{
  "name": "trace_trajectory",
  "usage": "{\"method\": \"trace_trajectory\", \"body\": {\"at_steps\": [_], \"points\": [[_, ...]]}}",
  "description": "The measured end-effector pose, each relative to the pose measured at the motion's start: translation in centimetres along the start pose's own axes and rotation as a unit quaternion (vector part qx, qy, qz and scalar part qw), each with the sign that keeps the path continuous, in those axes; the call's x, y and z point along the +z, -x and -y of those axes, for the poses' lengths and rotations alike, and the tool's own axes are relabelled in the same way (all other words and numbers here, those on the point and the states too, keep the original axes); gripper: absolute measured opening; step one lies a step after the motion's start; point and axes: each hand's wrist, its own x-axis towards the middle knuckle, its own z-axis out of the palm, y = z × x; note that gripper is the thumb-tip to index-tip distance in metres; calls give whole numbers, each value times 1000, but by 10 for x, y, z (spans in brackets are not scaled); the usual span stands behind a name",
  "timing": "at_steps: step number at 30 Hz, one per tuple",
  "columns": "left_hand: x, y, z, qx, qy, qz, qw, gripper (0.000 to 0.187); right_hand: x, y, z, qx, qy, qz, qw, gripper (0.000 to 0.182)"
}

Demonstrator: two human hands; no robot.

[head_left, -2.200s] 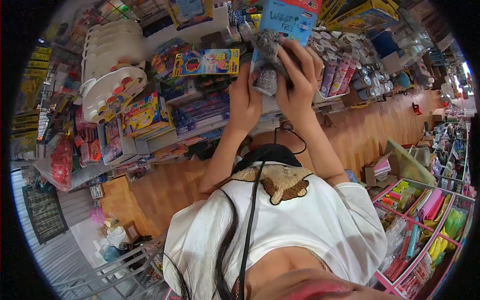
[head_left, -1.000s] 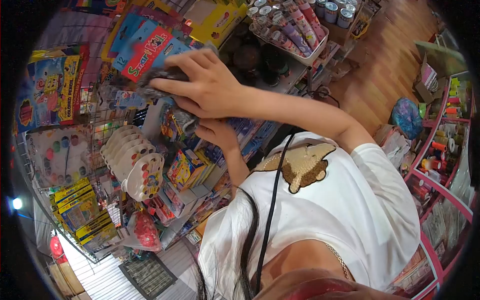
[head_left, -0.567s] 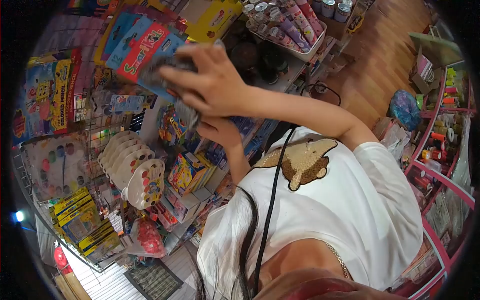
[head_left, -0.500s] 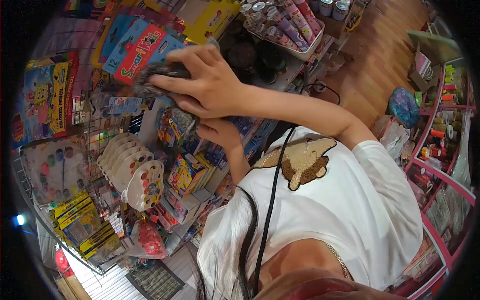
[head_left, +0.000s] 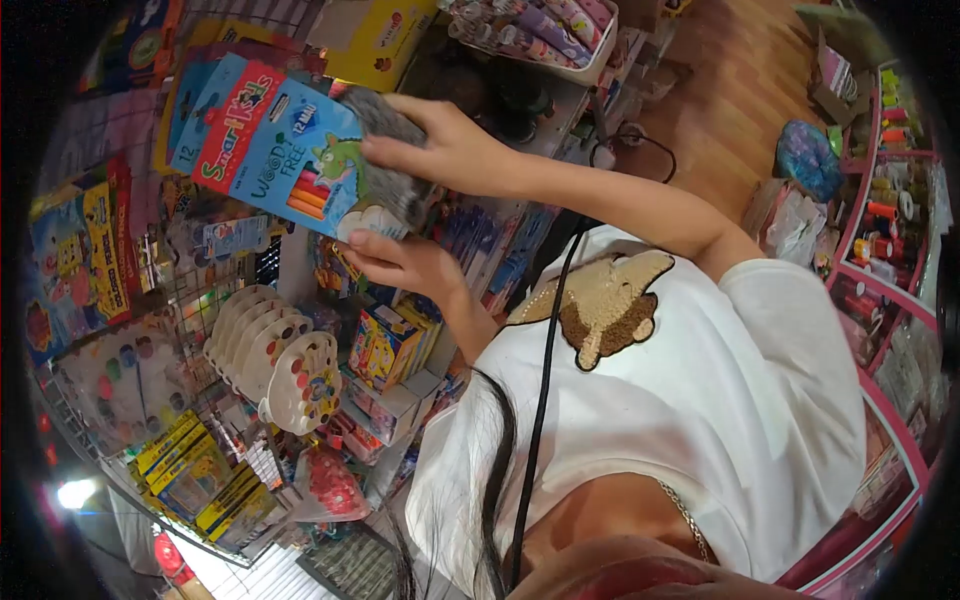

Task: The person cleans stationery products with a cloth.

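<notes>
My right hand (head_left: 455, 150) is closed on a dark grey cloth (head_left: 390, 135), thumb in front, at the right end of a blue and red pack of colored pencils (head_left: 290, 150). The cloth lies against the pack and shows along its edge. Below it, my left hand (head_left: 405, 268) grips the lower right corner of the same pack, thumb on the front and other fingers partly hidden. The pack's printed front faces up toward me, tilted. Similar blue packs (head_left: 205, 85) hang just behind it.
A wire rack holds yellow colored pencil packs (head_left: 85, 250), paint palettes (head_left: 300, 385) and boxed sets (head_left: 190, 465). Small boxes (head_left: 385, 345) line a shelf below my left hand. A white basket (head_left: 600, 65) of rolled items stands above. Pink-edged shelves (head_left: 890, 300) hold thread spools at right.
The pencil pack has swung out toward me, its front now mostly uncovered. My right hand has moved right with the cloth. My left hand has moved to the pack's lower corner.
</notes>
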Motion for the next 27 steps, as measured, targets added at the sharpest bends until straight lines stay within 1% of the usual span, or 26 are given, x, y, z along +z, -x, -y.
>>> {"method": "trace_trajectory", "body": {"at_steps": [1,3,5,7,9,11,13,14,15,16,17,18,19,20,21,22,24,25,26,27], "points": [[-2,0,0,-16,-31,-28,999,49,-2,11,-1,33,-2,25,999,47],[-4,-1,-2,-45,-95,-86,991,48,0,24,-3,-11,11,21,1000,49],[-21,-12,21,108,-175,-10,979,52,1,20,-5,-50,25,23,998,49],[-24,-12,21,119,-150,39,981,52,5,-10,7,-111,47,-33,992,48],[-8,-9,0,-9,-21,55,998,49,12,-55,18,-190,95,-100,972,50],[-4,-6,7,-5,2,83,997,51,8,-73,52,-29,50,-50,997,52],[-5,-7,6,-6,8,114,993,52,13,-77,49,-27,56,-44,997,54],[-4,-7,5,2,4,100,995,52,15,-77,46,-25,60,-39,997,55],[-2,-7,6,10,2,87,996,52,18,-75,30,-59,141,-71,986,54],[0,-7,6,18,0,72,997,53,18,-67,15,-85,81,-51,992,53],[1,-6,4,4,-5,62,998,52,14,-52,5,-111,21,-30,993,52],[1,-4,0,-9,-10,51,999,51,10,-34,-2,-73,12,-1,997,51],[-3,-6,3,5,-48,51,998,51,6,-14,-3,-35,2,28,999,49],[-6,-7,5,19,-86,50,995,52,6,5,-5,-21,-7,28,999,49],[-20,-11,21,59,-155,57,984,56,5,18,-7,5,-19,42,999,50],[-31,-14,36,108,-202,70,971,58,6,26,-6,12,-29,36,999,48],[-49,-21,60,208,-292,81,930,66,2,16,-2,-2,30,41,999,47],[-54,-20,65,247,-360,62,898,66,2,2,-3,-20,82,28,996,48],[-50,-18,55,285,-428,40,857,66,5,-18,-3,-41,131,16,990,49],[-44,-14,42,143,-313,81,936,56,9,-38,3,-37,98,-25,994,72]]}}
